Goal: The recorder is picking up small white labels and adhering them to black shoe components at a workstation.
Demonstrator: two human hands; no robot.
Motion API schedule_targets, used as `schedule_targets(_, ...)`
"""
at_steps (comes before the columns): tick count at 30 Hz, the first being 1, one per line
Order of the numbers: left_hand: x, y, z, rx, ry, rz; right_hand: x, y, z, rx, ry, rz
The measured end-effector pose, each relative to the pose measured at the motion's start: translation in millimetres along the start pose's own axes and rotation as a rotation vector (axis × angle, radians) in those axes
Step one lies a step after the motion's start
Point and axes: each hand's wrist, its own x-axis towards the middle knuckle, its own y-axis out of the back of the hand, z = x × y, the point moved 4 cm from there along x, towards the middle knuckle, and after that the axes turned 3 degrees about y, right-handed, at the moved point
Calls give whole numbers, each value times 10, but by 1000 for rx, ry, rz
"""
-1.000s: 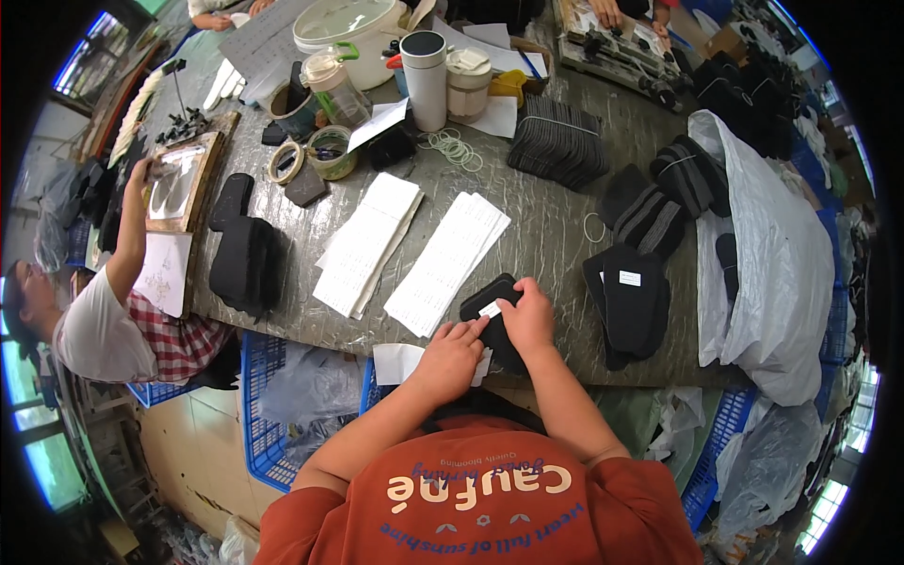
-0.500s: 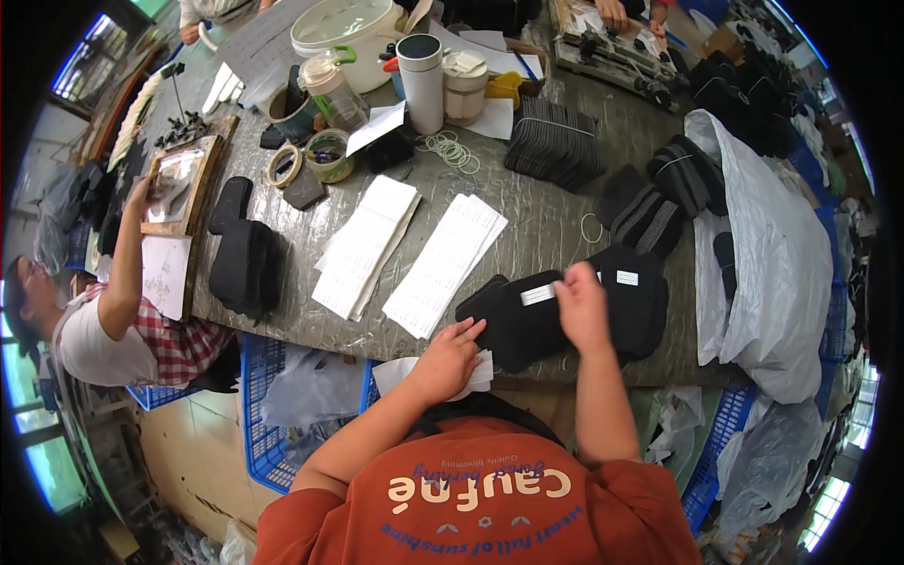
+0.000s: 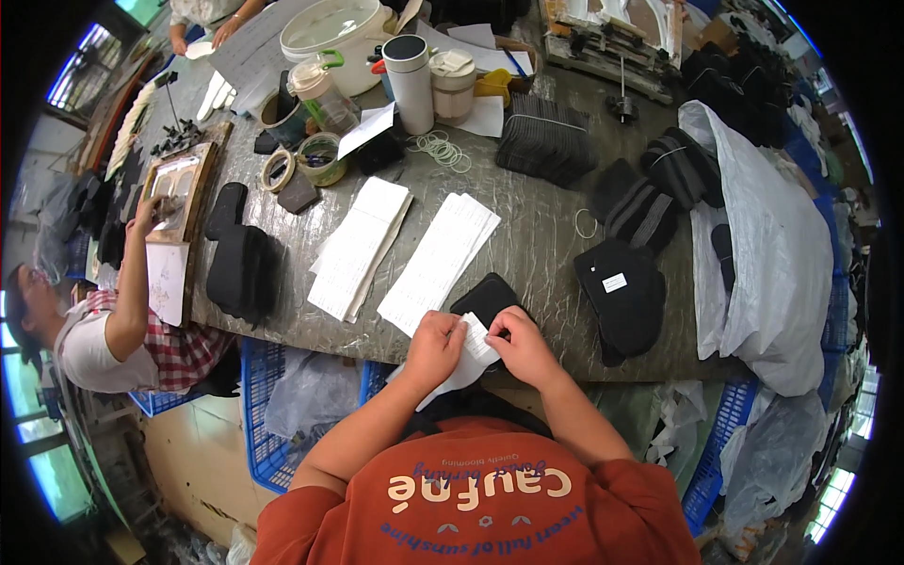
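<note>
My left hand point(image 3: 437, 350) pinches a white label sheet point(image 3: 478, 341) near the table's front edge, its lower part trailing below. My right hand point(image 3: 520, 348) is closed with thumb and forefinger pinched at the sheet's right side; whether a label is between them is too small to tell. Just behind both hands lies a black insole-shaped pad point(image 3: 489, 295), partly covered by them. A stack of similar black pads point(image 3: 623, 315) rests to the right, with a white label point(image 3: 614, 282) on its top piece.
Two piles of printed white slips point(image 3: 361, 247) lie left of centre. Beyond them stand a white tumbler point(image 3: 411, 85), a large white bucket point(image 3: 330, 38) and rubber bands point(image 3: 443, 151). A white sack point(image 3: 763, 254) bounds the right side. Co-workers sit at the left and far side.
My right hand has moved left from the black pads to the label sheet, which my left hand now raises. The labelled pad from the middle now lies on the right stack.
</note>
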Motion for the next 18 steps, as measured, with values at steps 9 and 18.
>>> schedule_targets(9, -227, -90, 50, 411, -400, -201, 298, 39, 279, -28, -89, 129)
schedule_targets(18, -253, -141, 27, 499, -372, -274, 364, -75, 362, -169, -168, 161)
